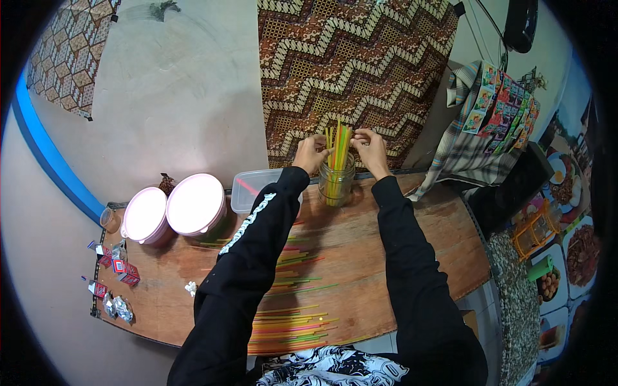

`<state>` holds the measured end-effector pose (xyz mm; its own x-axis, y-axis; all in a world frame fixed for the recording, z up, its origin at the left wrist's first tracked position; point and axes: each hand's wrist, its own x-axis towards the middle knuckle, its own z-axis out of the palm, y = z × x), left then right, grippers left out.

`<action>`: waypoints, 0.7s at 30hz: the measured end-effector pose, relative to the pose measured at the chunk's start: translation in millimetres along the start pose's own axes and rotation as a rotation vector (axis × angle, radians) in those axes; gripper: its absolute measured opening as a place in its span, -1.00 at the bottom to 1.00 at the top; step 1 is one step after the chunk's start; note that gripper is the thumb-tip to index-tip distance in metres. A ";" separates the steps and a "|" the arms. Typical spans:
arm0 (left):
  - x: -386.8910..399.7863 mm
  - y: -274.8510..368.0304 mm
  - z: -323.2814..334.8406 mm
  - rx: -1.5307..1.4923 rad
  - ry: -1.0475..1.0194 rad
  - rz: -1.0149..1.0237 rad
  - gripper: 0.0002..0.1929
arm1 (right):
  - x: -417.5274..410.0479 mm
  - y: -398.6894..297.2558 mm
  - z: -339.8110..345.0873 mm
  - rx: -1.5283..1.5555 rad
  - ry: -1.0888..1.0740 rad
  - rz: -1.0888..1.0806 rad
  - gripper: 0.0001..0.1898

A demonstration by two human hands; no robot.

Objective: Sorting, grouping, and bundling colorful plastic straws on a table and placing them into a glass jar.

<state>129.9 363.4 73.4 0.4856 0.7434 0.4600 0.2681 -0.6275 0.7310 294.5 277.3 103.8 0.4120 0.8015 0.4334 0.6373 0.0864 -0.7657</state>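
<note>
A clear glass jar [336, 187] stands upright near the table's back edge. A bunch of drinking straws [340, 144], mostly yellow with some green and orange, rises out of its mouth. My left hand [310, 153] is at the left side of the bunch, its thumb and fingers bent against the outer straws. On the opposite side, my right hand [371, 147] has its thumb and forefinger at the straws' edge. Whether either hand grips a straw is unclear. Loose straws [294, 323] in several colours lie in rows before me, partly hidden by my left sleeve.
Left of the jar stand a clear plastic box [251, 188] holding something red and two pink lidded tubs [195, 205]. Small red boxes [126, 272] and crumpled foil [123, 309] lie at the table's left end. A checked cloth with sachets [502, 111] hangs at the right.
</note>
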 end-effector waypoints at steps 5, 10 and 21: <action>6.5 -2.7 15.6 0.071 0.185 0.007 -0.54 | 10.7 21.5 10.8 -0.109 -0.056 0.018 -0.49; 7.7 -1.7 18.1 -0.082 -0.008 -0.052 -0.64 | 0.7 9.8 24.6 -0.050 -0.167 -0.071 -0.63; 9.6 4.7 7.9 -0.123 -0.061 0.112 -0.72 | 9.1 13.1 29.1 -0.007 -0.168 -0.125 -0.69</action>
<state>142.4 365.7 77.3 0.5573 0.6525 0.5136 0.1075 -0.6700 0.7345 287.6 303.0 83.9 0.2152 0.8721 0.4394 0.6817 0.1880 -0.7071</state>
